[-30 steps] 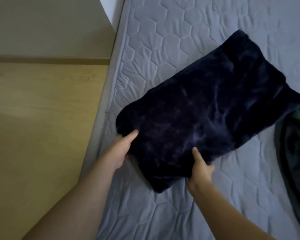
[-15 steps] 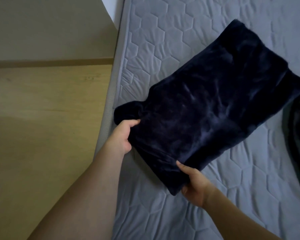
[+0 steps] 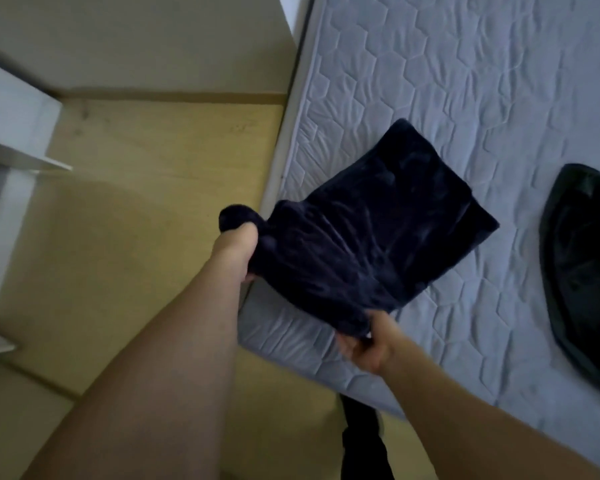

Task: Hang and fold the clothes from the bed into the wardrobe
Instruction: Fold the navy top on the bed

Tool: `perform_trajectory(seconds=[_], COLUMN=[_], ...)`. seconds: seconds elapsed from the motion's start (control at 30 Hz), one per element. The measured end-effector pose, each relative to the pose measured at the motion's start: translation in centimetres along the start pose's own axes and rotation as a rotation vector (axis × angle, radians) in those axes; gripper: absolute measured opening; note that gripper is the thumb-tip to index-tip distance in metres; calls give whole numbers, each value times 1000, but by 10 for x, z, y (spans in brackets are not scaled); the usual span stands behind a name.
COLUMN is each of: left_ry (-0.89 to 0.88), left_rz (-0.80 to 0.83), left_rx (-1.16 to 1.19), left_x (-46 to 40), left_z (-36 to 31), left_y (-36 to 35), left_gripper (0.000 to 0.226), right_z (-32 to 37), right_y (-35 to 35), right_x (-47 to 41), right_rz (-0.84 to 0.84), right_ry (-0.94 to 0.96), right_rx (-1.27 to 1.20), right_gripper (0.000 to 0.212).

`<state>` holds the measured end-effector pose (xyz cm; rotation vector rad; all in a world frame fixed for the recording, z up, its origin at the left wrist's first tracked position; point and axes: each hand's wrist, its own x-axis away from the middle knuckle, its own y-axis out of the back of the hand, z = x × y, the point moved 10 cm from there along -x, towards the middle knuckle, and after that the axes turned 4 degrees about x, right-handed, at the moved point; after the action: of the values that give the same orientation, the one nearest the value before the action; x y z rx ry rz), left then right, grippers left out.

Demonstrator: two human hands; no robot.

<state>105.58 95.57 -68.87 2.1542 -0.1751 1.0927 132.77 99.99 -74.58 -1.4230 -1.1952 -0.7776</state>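
The person holds a folded dark navy plush garment (image 3: 371,237) with both hands above the left edge of the bed (image 3: 465,98). The left hand (image 3: 238,249) grips the garment at its left corner, the fingers curled into the soft fabric so that a small bunch of cloth stands out above the thumb. The right hand (image 3: 364,344) holds the near lower corner from below, with the fingers closed around the edge of the fabric. The near part of the garment is lifted off the mattress; whether its far corner touches the grey quilted cover, one cannot tell. A second dark garment (image 3: 582,271) lies flat on the mattress at the right, well apart from the first one. Left of the bed there is a light wooden floor (image 3: 136,220), and at the far left edge white shelf boards (image 3: 18,157) are visible. The picture is a little blurred.
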Motion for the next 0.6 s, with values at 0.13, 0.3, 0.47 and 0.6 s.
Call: perform_trajectory(seconds=[0.13, 0.3, 0.47, 0.6], left_ry=[-178, -465, -460, -660], left_rz=[63, 156, 343, 331], left_rx=[-43, -245, -590, -960], left_x=[39, 80, 83, 42], left_z=[-82, -172, -178, -177], left_y=[-65, -189, -306, -349], left_gripper=[70, 48, 45, 86], right_z=[103, 214, 261, 280], right_y=[14, 60, 108, 101], right_x=[40, 67, 38, -5], right_rz=[-70, -104, -314, -174], right_ry=[224, 460, 580, 568], right_rx=[-168, -139, 386, 172], right_gripper=[22, 30, 37, 60])
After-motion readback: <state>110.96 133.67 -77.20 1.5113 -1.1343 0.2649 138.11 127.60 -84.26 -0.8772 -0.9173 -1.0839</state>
